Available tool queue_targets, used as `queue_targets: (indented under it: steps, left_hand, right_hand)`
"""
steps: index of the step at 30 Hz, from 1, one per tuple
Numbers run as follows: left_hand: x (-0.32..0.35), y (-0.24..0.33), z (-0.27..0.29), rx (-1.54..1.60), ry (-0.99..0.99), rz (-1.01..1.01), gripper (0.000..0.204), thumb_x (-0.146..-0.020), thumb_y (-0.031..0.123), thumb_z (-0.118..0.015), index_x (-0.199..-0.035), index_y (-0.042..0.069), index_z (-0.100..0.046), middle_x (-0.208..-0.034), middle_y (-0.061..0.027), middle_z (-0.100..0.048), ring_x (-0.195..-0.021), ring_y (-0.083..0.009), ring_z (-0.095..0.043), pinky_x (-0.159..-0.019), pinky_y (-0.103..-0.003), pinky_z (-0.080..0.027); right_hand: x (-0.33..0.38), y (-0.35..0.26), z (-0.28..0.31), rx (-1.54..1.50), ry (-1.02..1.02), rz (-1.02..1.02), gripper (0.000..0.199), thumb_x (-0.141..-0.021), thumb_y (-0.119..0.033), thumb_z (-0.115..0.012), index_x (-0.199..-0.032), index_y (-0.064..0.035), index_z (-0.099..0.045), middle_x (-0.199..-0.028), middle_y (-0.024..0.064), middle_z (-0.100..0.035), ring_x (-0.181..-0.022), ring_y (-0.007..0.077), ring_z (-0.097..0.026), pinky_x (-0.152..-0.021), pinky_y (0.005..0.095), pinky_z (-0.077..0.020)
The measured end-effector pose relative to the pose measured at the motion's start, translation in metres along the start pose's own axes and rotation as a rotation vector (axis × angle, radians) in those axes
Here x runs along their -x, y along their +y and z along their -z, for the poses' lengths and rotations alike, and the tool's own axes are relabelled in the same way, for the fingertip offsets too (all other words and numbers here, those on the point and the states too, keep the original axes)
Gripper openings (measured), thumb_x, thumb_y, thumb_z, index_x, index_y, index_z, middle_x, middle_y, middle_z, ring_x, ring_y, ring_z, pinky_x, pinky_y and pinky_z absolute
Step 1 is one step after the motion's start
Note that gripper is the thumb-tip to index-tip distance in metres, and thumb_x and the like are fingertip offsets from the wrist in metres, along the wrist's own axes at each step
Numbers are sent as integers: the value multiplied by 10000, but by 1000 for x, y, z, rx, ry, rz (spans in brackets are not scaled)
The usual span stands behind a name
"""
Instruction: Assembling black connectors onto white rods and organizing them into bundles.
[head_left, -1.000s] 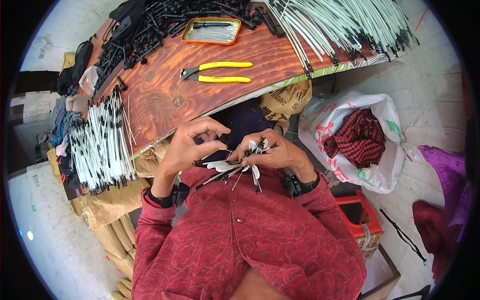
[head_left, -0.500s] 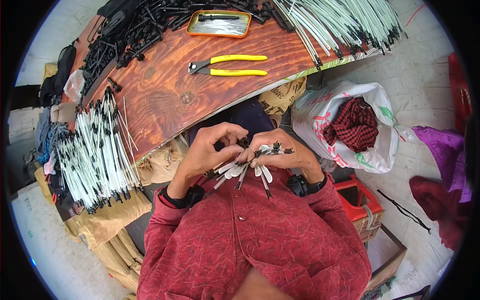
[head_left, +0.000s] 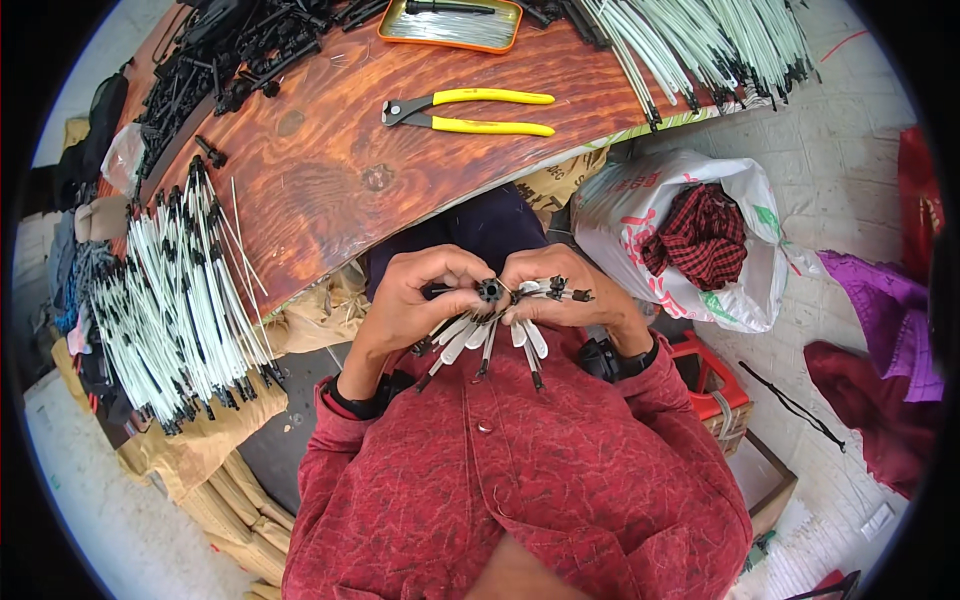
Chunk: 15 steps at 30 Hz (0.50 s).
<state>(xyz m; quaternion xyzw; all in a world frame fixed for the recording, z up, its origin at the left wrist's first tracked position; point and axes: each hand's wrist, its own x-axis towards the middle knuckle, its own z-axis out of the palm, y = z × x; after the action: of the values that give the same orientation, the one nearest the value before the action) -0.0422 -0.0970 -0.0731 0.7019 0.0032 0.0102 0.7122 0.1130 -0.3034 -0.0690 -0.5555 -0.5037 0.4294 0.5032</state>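
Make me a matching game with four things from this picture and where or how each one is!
Things:
1. metal nippers with yellow handles
2. shallow rectangular orange-rimmed tin
3. white plastic bag with red print
4. small round black piece

Places and states:
A. pinched by the left hand
B. has red-and-black checked cloth inside
C. lying on the brown wooden table, handles pointing right
D. holds thin clear strips and a black rod

Right pairs: 1-C, 2-D, 3-B, 4-A
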Motion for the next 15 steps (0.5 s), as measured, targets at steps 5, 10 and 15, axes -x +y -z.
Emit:
queue_targets:
  steps: [5,10,15]
  left_hand:
    - [-5,11,0,151,-68,151,317,-1026,221,-646,-1268,18,-619,-919,-24,-641,-805,-90,-558,-747,-249,-457]
    - [-5,9,7,508,-163,337,360,-1060,310,-602,-1276,24,-576,-876,15,-543,-778,-63,-463,-712,-233,-392]
    - [-12,9,12,360,-256,322,205,-971,174,-756,-1068,19,-665,-878,-11,-640,-825,-48,-544,-718,-252,-459]
  right_hand:
    - [0,3,-2,-58,18,3,206,-890,-157,-784,-1005,-14,-691,-913,119,-737,-835,243,-734,-742,362,-551]
    - [-2,-1,1,-145,16,0,179,-899,-145,-795,-982,-12,-708,-918,106,-750,-851,221,-744,-750,347,-561]
    - [-2,3,1,-113,7,0,179,-891,-144,-808,-966,-17,-705,-900,95,-749,-820,211,-741,-729,339,-558]
